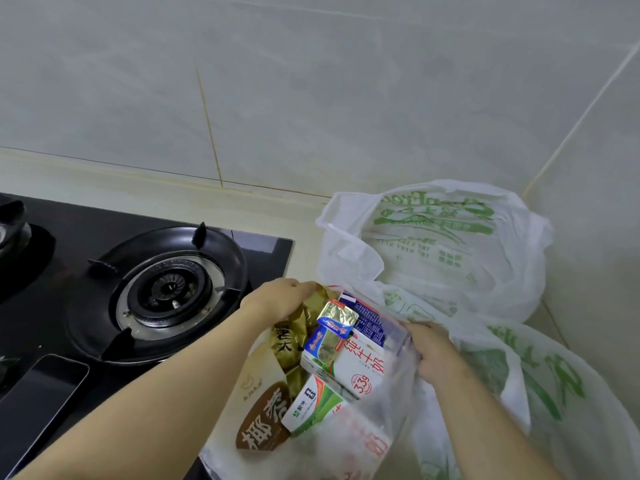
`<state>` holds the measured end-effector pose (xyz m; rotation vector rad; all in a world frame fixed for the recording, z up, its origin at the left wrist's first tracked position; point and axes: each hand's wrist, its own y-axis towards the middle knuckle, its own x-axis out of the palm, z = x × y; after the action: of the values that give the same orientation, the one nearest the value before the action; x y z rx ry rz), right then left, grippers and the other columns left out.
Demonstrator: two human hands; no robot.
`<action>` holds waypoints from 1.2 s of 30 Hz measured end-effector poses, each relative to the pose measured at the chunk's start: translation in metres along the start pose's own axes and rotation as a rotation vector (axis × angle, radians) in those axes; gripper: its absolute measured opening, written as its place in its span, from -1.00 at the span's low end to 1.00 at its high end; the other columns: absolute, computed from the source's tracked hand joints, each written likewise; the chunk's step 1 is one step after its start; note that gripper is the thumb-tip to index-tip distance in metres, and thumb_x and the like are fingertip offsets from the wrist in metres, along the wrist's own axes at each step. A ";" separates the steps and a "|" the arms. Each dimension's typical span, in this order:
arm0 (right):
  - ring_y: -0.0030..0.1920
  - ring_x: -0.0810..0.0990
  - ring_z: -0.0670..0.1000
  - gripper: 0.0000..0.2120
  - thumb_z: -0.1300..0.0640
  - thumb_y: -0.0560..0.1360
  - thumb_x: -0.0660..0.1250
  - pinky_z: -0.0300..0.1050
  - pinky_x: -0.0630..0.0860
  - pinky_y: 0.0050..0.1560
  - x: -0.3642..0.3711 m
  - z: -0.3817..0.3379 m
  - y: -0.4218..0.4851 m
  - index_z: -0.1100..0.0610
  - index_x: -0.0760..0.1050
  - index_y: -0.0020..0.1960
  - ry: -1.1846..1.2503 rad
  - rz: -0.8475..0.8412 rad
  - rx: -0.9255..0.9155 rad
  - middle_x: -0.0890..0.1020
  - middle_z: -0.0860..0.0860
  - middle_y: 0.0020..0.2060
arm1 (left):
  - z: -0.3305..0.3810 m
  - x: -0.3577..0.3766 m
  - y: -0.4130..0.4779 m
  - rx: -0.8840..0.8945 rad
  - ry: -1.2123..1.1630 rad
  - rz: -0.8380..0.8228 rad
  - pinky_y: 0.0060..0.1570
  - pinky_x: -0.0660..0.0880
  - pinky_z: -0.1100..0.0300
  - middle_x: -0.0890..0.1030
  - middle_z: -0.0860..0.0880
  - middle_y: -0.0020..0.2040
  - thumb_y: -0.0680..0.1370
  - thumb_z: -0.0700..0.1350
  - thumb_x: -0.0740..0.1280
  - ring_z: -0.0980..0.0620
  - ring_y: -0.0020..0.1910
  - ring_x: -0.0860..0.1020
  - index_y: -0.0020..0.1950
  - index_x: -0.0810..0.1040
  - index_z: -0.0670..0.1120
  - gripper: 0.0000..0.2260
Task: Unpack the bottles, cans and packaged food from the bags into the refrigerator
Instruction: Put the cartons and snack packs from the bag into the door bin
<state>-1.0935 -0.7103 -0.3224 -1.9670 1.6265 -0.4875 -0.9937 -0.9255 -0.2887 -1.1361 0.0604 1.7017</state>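
**Two hands hold open a grocery bag**

A clear bag [391,414] sits at the table's right end, beside the stove [166,289]. The left hand [280,299] curls its grip over a gold packet [294,327] at the bag's left rim. The right hand [431,355] pinches the right rim. Milk cartons [360,368] lie between them, long sides pointing away from the person, nearer the right hand.
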 end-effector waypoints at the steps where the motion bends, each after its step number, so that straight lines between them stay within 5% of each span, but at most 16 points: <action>1: -0.22 0.55 0.11 -0.85 0.38 0.50 0.26 -0.20 0.54 -0.41 -0.001 0.002 0.003 0.25 0.48 0.05 0.015 0.013 0.003 0.59 0.17 -0.17 | 0.000 0.000 0.001 -0.028 -0.017 0.018 0.17 0.42 0.01 0.58 -0.12 0.11 0.59 0.12 0.02 -0.08 0.07 0.53 0.14 0.51 -0.11 -0.59; 4: -0.27 0.46 0.09 -0.78 0.44 0.45 0.14 -0.18 0.39 -0.36 -0.005 0.007 0.000 0.18 0.45 -0.17 -0.163 0.075 -0.121 0.53 0.19 -0.23 | -0.001 0.003 -0.002 -0.041 0.084 0.069 0.13 0.42 0.04 0.53 -0.18 0.13 0.60 -0.05 0.01 -0.13 0.08 0.49 0.05 0.37 -0.14 -0.77; 6: -0.34 0.37 0.05 -0.71 0.44 0.39 0.15 -0.18 0.24 -0.38 -0.012 0.014 -0.007 0.10 0.39 -0.37 -0.342 0.119 -0.285 0.45 0.06 -0.42 | -0.004 0.008 -0.009 -0.051 0.050 0.103 0.19 0.42 0.00 0.51 -0.13 0.17 0.59 0.05 0.02 -0.15 0.13 0.47 0.20 0.29 -0.05 -0.73; 8: -0.33 0.45 0.05 -0.73 0.35 0.42 0.22 -0.16 0.32 -0.36 -0.014 0.024 -0.020 0.10 0.50 -0.38 -0.448 0.060 -0.367 0.52 -0.02 -0.44 | -0.009 0.013 -0.020 -0.021 -0.023 0.129 0.23 0.41 -0.03 0.49 -0.12 0.25 0.58 0.12 0.07 -0.17 0.19 0.46 0.36 0.21 0.00 -0.61; 10: -0.19 0.58 0.10 -0.80 0.26 0.45 0.22 -0.05 0.52 -0.20 -0.014 0.035 -0.025 0.12 0.57 -0.25 -0.489 0.052 -0.408 0.64 0.00 -0.30 | -0.012 0.014 -0.033 0.038 -0.132 0.167 0.25 0.40 -0.04 0.42 -0.15 0.33 0.58 0.06 0.17 -0.15 0.22 0.46 0.41 0.18 -0.01 -0.56; 13: 0.00 0.54 0.13 -0.79 0.12 0.55 0.17 -0.06 0.44 -0.01 -0.007 0.036 -0.044 0.14 0.55 -0.13 -0.388 0.110 -0.350 0.60 0.10 -0.05 | -0.018 0.015 -0.057 0.131 -0.132 0.242 0.21 0.36 0.09 0.28 -0.14 0.38 0.57 -0.04 0.24 -0.14 0.24 0.42 0.42 0.19 -0.02 -0.55; 16: 0.22 0.47 0.12 -0.53 -0.22 0.48 0.20 0.04 0.38 0.24 -0.003 0.038 -0.067 0.05 0.45 0.26 -0.499 0.111 -0.440 0.53 0.06 0.19 | -0.027 0.020 -0.081 0.192 0.072 0.295 0.18 0.34 0.09 0.24 -0.08 0.41 0.56 0.00 0.25 -0.10 0.30 0.37 0.41 0.21 0.00 -0.55; 17: 0.30 0.41 0.11 -0.44 -0.21 0.43 0.29 0.04 0.35 0.29 -0.001 0.040 -0.076 0.01 0.36 0.35 -0.566 0.094 -0.513 0.46 0.04 0.29 | -0.030 0.022 -0.087 0.214 0.132 0.309 0.23 0.34 0.06 0.24 -0.07 0.42 0.55 0.02 0.26 -0.10 0.32 0.34 0.41 0.21 0.01 -0.54; 19: 0.38 0.31 0.06 -0.36 0.13 0.41 0.38 -0.21 0.31 0.22 0.002 0.047 -0.086 -0.01 0.25 0.43 -0.639 0.038 -0.653 0.29 0.05 0.41 | -0.036 0.027 -0.097 0.229 0.237 0.334 0.29 0.32 0.00 0.22 -0.06 0.44 0.54 0.06 0.26 -0.11 0.37 0.28 0.43 0.21 0.03 -0.51; 22: 0.16 0.50 0.06 -0.52 0.45 0.40 0.21 -0.33 0.30 -0.11 -0.006 0.063 -0.093 0.11 0.48 0.25 -0.686 0.090 -0.694 0.51 0.11 0.24 | -0.043 0.033 -0.113 0.253 0.368 0.336 0.37 0.20 0.00 0.03 -0.05 0.52 0.54 0.09 0.24 -0.15 0.46 0.12 0.46 0.15 0.07 -0.47; 26: 0.08 0.56 0.13 -0.64 0.35 0.45 0.17 -0.12 0.44 -0.05 -0.021 0.081 -0.096 0.08 0.54 0.14 -0.947 0.200 -0.530 0.62 0.08 0.08 | -0.050 0.035 -0.126 0.321 0.383 0.362 0.43 0.05 0.01 -0.09 -0.07 0.54 0.51 0.07 0.28 -0.12 0.51 -0.06 0.44 0.23 0.05 -0.48; 28: 0.17 0.49 0.16 -0.72 0.30 0.46 0.21 -0.10 0.41 0.05 -0.020 0.085 -0.096 0.10 0.56 0.09 -1.057 0.220 -0.608 0.55 0.08 0.15 | -0.053 0.037 -0.130 0.382 0.384 0.413 0.44 0.01 -0.02 -0.02 -0.10 0.54 0.49 0.12 0.25 -0.14 0.51 -0.06 0.38 0.35 0.04 -0.53; 31: 0.23 0.39 0.12 -0.81 0.30 0.40 0.26 -0.13 0.27 0.18 -0.019 0.087 -0.110 0.14 0.63 -0.12 -0.906 0.260 -0.905 0.54 0.12 0.22 | -0.056 0.046 -0.136 0.518 0.406 0.459 0.41 0.05 -0.10 0.28 -0.10 0.45 0.41 0.27 0.05 -0.19 0.49 0.10 0.19 0.55 0.03 -0.46; 33: 0.05 0.44 0.06 -0.83 0.13 0.34 0.21 -0.18 0.30 0.06 -0.023 0.096 -0.119 0.11 0.57 -0.29 -0.815 0.245 -1.082 0.65 0.03 -0.02 | -0.059 0.055 -0.138 0.567 0.431 0.438 0.38 0.08 -0.14 0.41 -0.06 0.37 0.38 0.31 0.05 -0.17 0.46 0.20 0.11 0.59 0.02 -0.44; 36: -0.17 0.42 0.06 -0.80 -0.09 0.31 0.19 -0.08 0.33 -0.13 -0.032 0.106 -0.130 0.03 0.39 -0.34 -0.790 0.210 -0.962 0.51 -0.14 -0.38 | -0.065 0.068 -0.143 0.577 0.538 0.404 0.22 0.29 -0.29 0.55 0.02 0.21 0.28 0.38 0.13 -0.06 0.37 0.28 0.08 0.57 0.01 -0.40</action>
<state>-0.9367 -0.6436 -0.3251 -2.0835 1.5714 1.2236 -0.8429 -0.8462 -0.3063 -1.1403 1.1070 1.5103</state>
